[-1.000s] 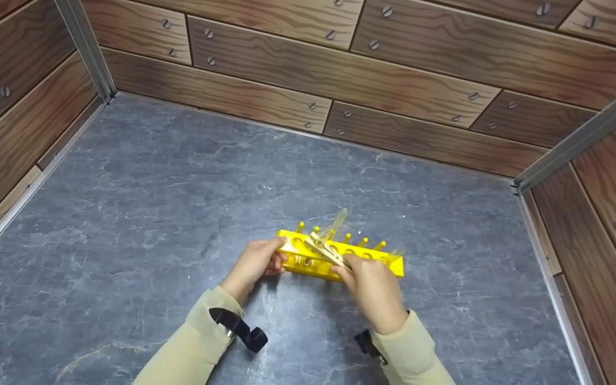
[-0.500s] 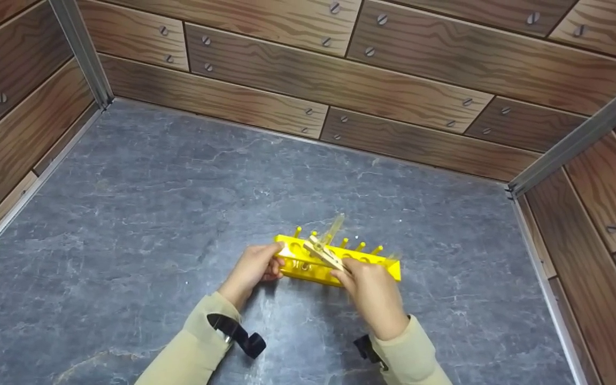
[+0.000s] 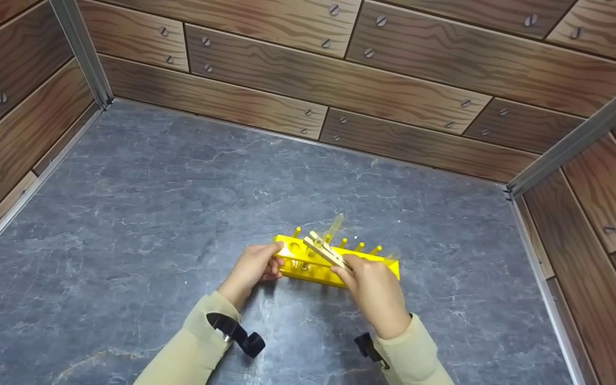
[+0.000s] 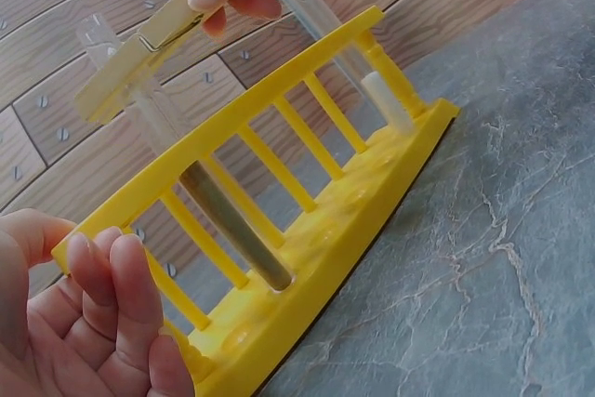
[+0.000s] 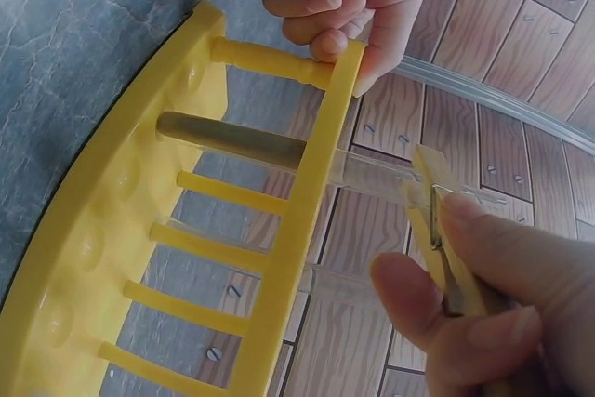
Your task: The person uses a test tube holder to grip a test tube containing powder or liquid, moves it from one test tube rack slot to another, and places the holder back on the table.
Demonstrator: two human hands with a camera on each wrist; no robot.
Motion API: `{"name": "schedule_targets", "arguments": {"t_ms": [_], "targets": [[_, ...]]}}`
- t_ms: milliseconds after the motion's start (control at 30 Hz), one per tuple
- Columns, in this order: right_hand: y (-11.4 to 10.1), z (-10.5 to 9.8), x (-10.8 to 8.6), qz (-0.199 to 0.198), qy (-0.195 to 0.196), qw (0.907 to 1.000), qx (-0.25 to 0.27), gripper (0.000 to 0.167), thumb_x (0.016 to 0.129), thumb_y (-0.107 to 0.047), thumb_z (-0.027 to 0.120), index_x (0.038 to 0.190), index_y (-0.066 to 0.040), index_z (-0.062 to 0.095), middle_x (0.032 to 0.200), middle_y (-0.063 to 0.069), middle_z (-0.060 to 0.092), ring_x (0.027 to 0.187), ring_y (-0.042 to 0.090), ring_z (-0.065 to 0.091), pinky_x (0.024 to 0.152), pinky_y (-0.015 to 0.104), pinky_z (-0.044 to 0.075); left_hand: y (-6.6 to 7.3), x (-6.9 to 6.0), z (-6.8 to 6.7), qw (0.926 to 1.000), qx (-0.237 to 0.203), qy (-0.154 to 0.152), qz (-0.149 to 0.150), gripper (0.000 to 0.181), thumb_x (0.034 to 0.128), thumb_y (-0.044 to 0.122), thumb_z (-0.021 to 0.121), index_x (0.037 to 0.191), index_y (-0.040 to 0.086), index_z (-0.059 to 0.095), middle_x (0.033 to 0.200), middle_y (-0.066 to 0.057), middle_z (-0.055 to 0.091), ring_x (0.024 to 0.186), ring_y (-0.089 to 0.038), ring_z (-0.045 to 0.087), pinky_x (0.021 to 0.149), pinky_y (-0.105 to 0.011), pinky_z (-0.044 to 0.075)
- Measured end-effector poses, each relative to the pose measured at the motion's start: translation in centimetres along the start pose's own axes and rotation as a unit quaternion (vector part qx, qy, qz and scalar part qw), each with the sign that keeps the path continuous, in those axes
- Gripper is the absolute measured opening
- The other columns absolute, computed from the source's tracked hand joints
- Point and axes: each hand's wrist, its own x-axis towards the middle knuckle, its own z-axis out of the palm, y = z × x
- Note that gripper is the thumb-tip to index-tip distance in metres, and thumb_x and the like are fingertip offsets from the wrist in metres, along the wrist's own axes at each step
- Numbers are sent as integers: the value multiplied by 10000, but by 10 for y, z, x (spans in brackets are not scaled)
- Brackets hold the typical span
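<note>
A yellow test tube rack stands on the grey surface. My left hand holds the left end of its top bar, thumb over the top and fingers below. My right hand grips a wooden test tube clamp with a metal spring, thumb and fingers on its handle. The clamp's jaws lie around the clear upper part of a test tube, near its mouth. Dark greenish-brown contents fill that tube's lower part, and its bottom stands on the rack's base. How tightly the clamp bites cannot be told.
A second test tube with white contents at its bottom stands at the rack's far right end. Yellow pegs rise along the rack's back. Wood-patterned walls with metal corner strips enclose the grey surface.
The head view has tilted slightly, so everything sits a little lower and further left. Hands, clamp and rack keep nearly the same places relative to one another.
</note>
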Motion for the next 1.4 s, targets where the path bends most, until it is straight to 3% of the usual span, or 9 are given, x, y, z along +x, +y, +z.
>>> {"name": "schedule_targets", "arguments": {"t_ms": [267,433,500,733,1100,1400], "targets": [[-1,-2,1,-24,95,10000,18,204,846,-263,673,880,-62,672,574,-50,494,431,40,312,403,189,325,-1,0,0,10000,-32,-16,-44,338,903,256,542,740,-33,606,517,16,495,458,-92,523,514,-231,485],[-2,-3,1,-53,122,9999,18,179,844,-267,677,841,-91,648,566,-70,463,435,46,305,407,199,320,-2,0,-2,9999,-56,-103,-45,334,909,257,546,750,-31,608,531,16,503,471,-94,528,524,-235,484],[-2,-4,2,-58,121,9999,21,174,841,-264,681,830,-94,644,567,-67,469,436,49,311,409,200,324,4,-5,-2,9999,-53,-143,-65,325,919,239,538,758,-36,606,538,11,507,477,-97,531,533,-241,489],[-1,-5,2,-64,119,9999,22,175,837,-262,684,812,-94,640,571,-62,475,437,54,315,416,197,332,-4,1,-2,9999,-106,-8,-16,328,905,246,550,722,-20,604,520,15,496,458,-91,523,508,-229,483],[-1,-11,6,-132,150,9998,46,180,842,-254,678,810,-84,628,567,-51,462,441,57,312,412,199,326,5,1,-2,9999,-26,30,-114,328,894,270,558,703,8,606,508,22,489,459,-91,524,498,-221,463],[-3,-10,2,-83,139,9997,175,169,840,-248,681,807,-87,641,566,-54,475,439,46,306,409,191,328,1,-1,-3,9999,37,-66,-68,323,899,278,562,703,25,606,528,21,497,477,-96,529,534,-240,482]]}}
